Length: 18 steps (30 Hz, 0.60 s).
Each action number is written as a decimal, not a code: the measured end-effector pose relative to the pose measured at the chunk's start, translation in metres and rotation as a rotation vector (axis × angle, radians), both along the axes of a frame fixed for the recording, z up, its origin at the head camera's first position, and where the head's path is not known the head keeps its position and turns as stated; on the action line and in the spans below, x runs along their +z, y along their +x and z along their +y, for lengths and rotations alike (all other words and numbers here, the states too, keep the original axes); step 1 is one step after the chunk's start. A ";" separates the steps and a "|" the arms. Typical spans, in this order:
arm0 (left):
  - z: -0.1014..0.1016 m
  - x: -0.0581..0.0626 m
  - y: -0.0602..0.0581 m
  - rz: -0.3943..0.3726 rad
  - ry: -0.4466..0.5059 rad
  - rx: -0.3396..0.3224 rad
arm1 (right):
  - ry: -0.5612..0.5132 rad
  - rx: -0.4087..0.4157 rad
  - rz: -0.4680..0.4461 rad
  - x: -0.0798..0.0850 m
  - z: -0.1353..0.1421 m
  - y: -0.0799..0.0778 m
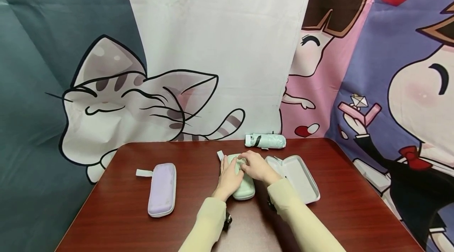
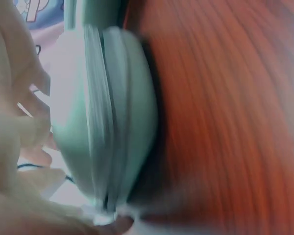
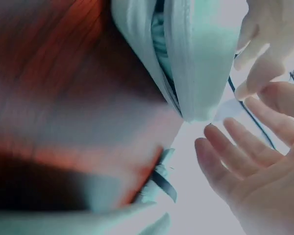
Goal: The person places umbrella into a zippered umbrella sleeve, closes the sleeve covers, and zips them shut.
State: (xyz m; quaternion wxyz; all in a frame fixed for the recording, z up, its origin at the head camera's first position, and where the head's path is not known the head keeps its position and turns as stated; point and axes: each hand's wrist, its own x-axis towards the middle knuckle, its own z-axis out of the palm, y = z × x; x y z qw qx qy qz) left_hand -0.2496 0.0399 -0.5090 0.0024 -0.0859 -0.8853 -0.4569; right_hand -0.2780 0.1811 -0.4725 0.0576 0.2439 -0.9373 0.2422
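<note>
A pale green zip case (image 1: 244,189) lies mid-table with a white tag (image 1: 220,155) at its far end. My left hand (image 1: 228,179) holds it, fingers along its left side and thumb over its top. Over the far right part of the case is my right hand (image 1: 258,166). In the right wrist view, the right hand (image 3: 255,166) has its fingers spread and slightly bent, fingertips close to the end of the case (image 3: 215,58). Through a gap along the zip, something teal and pleated (image 3: 161,46) shows. Contact at the right fingertips is unclear.
Right of the hands lies an opened, pale-lined case (image 1: 301,179), partly behind the right sleeve. A mint folded umbrella (image 1: 266,141) rests at the table's back edge. On the left is a purple zip case (image 1: 162,189) with a white tag. A printed curtain (image 1: 220,27) hangs behind.
</note>
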 end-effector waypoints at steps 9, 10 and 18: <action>-0.034 -0.003 -0.002 0.051 0.009 0.014 | 0.297 0.152 0.033 0.009 -0.002 0.005; -0.037 -0.003 -0.002 0.046 0.004 0.024 | 0.334 0.162 0.024 0.009 -0.002 0.005; -0.051 -0.006 -0.004 0.035 -0.090 0.046 | 0.447 0.304 0.043 0.010 -0.001 0.006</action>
